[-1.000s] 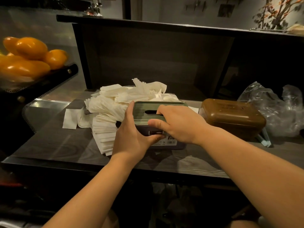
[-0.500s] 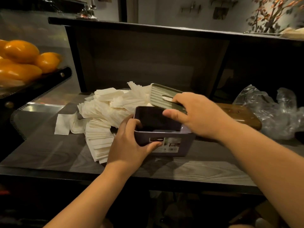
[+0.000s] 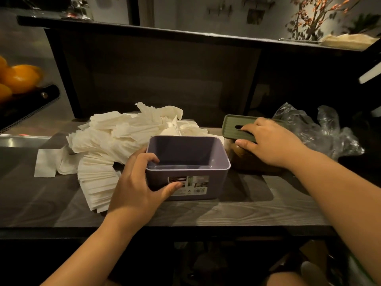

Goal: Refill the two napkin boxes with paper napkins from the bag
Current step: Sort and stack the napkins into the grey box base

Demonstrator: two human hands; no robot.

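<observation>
The left hand [image 3: 136, 182] grips the open box's [image 3: 188, 168] left end, napkins [image 3: 115, 141] just left; the right hand [image 3: 268, 141] holds the lid [image 3: 233, 126].

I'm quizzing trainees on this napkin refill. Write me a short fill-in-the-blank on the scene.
1. The purple napkin box holds ____ napkins.
2. The right hand holds the green ____ over the brown box.
3. The left hand grips the purple box's ____ end.
4. The napkin pile lies ____ of the purple box.

Answers: no; lid; left; left
</observation>
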